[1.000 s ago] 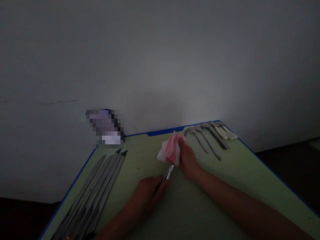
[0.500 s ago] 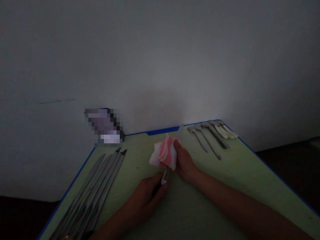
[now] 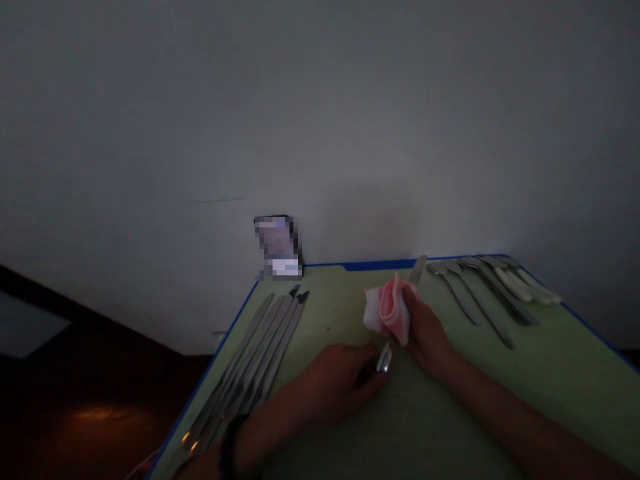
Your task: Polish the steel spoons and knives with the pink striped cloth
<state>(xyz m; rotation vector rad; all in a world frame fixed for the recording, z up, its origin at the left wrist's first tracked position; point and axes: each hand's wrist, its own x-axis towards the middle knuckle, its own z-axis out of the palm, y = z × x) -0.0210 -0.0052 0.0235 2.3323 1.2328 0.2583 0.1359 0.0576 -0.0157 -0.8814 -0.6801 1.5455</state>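
Observation:
A table knife [image 3: 384,358] is held at a slant over the middle of the table. My left hand [image 3: 345,380] is closed on the end of its shiny handle. A pink-and-white striped cloth [image 3: 394,310] is bunched around the knife's middle, pressed there by my right hand [image 3: 427,330]. The blade's pale tip sticks out past the cloth on the far side. My left forearm partly hides a row of several knives [image 3: 260,353] lying side by side on the left. To the right of my right hand lie several spoons [image 3: 483,300].
The pale green table [image 3: 340,313] has a blue rim and stands against a grey wall [image 3: 370,120]. A propped, blurred-out phone [image 3: 277,247] leans at the back left corner. White-handled cutlery [image 3: 530,287] lies at the right edge.
The view has swung left, so everything sits further right in the picture. Both hands keep hold of the knife and cloth, with little visible shift between them.

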